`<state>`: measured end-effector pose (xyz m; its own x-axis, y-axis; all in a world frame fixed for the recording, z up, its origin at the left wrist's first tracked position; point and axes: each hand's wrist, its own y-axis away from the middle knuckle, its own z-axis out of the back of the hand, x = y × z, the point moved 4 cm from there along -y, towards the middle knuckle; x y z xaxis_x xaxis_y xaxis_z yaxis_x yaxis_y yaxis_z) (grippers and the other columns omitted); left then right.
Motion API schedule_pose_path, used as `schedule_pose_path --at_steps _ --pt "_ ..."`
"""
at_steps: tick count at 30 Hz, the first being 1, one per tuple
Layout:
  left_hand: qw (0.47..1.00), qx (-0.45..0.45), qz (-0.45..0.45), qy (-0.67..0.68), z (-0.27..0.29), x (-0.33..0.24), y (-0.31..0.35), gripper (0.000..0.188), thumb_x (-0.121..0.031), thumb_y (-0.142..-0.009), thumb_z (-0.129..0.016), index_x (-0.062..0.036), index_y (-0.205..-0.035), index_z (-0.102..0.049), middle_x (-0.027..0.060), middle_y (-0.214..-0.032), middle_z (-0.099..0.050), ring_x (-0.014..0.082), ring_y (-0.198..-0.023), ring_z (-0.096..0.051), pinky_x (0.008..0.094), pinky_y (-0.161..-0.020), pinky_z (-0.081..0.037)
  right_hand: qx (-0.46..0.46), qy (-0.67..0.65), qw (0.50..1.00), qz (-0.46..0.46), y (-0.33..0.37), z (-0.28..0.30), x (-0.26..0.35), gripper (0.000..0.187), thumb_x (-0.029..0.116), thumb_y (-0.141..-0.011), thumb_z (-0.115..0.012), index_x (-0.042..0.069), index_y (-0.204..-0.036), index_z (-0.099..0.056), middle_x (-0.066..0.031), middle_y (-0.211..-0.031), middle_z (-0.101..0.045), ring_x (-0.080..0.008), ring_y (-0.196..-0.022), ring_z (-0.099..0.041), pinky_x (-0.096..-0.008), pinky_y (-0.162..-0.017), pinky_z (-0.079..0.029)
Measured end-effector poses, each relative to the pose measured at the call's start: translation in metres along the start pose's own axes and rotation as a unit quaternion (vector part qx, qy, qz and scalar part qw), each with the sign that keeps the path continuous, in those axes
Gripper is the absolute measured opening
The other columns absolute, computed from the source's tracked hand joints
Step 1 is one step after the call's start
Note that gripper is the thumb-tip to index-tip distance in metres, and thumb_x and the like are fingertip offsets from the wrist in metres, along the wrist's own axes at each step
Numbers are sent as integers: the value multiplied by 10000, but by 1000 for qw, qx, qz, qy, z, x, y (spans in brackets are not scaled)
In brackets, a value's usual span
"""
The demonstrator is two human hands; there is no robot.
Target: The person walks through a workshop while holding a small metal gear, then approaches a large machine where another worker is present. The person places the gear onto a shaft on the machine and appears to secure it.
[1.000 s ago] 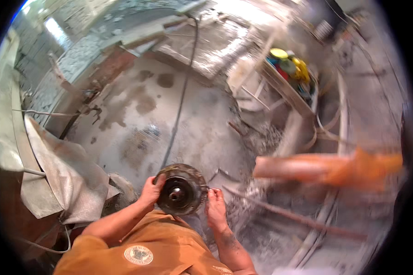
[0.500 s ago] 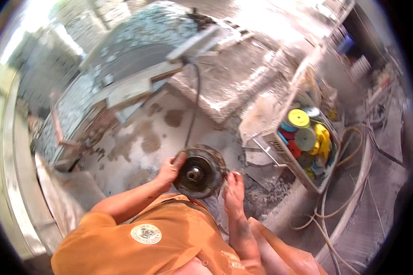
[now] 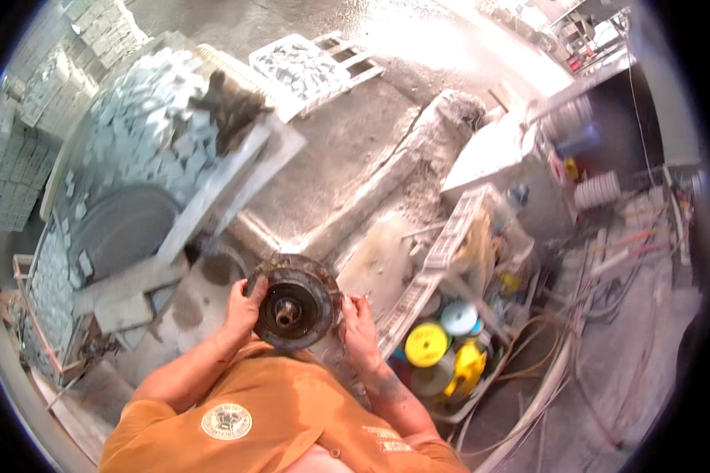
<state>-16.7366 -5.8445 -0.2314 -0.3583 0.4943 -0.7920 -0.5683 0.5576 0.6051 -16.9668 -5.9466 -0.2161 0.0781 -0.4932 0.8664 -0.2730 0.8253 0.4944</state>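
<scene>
I hold a round, dark, greasy metal flange point(image 3: 308, 316) with a threaded spindle sticking up from its middle, at waist height in front of my orange shirt. My left hand point(image 3: 244, 306) grips its left rim, the blackened thumb over the top edge and the fingers mostly hidden beneath. At the opposite rim, my right hand point(image 3: 360, 323) has its fingertips closed against the edge. The underside of the flange is out of sight.
To the right stands a plastic crate point(image 3: 412, 306) with yellow, white and grey discs. Hoses point(image 3: 521, 426) lie beyond it. Ahead are a stone slab point(image 3: 343, 158), planks point(image 3: 213, 189) and a heap of pale tile pieces point(image 3: 146, 126). Stacked blocks point(image 3: 12, 158) stand far left.
The view has swung rightward and up, so the crate and slab sit further left in it. Both hands still hold the flange. The cable seen beyond it earlier no longer shows.
</scene>
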Motion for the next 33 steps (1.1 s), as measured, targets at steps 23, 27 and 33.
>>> schedule_pose_path --at_steps 23,27,33 --pt "977 -77 65 188 -301 -359 -365 751 -633 -783 -701 5 -1130 -509 30 -950 -552 104 -879 -506 250 -784 -441 136 55 988 -49 -542 13 385 180 240 -1015 -511 78 -1093 -520 47 -814 -456 -36 -711 -376 -203 -641 -328" --pt "970 -58 52 230 -326 -393 -451 746 -654 -778 -691 6 -1087 -531 25 -934 -547 100 -876 -498 248 -770 -437 145 94 984 -32 -642 -9 421 232 233 -1026 -481 18 -1099 -527 3 -928 -531 -68 -853 -445 -227 -779 -390" --pt "971 -101 39 214 -343 -441 -585 888 -682 -763 -684 63 -1197 -472 94 -1065 -571 141 -962 -533 278 -851 -448 203 111 973 10 -785 -71 459 165 246 -1022 -488 92 -1078 -504 52 -828 -489 -21 -598 -355 -204 -519 -282"
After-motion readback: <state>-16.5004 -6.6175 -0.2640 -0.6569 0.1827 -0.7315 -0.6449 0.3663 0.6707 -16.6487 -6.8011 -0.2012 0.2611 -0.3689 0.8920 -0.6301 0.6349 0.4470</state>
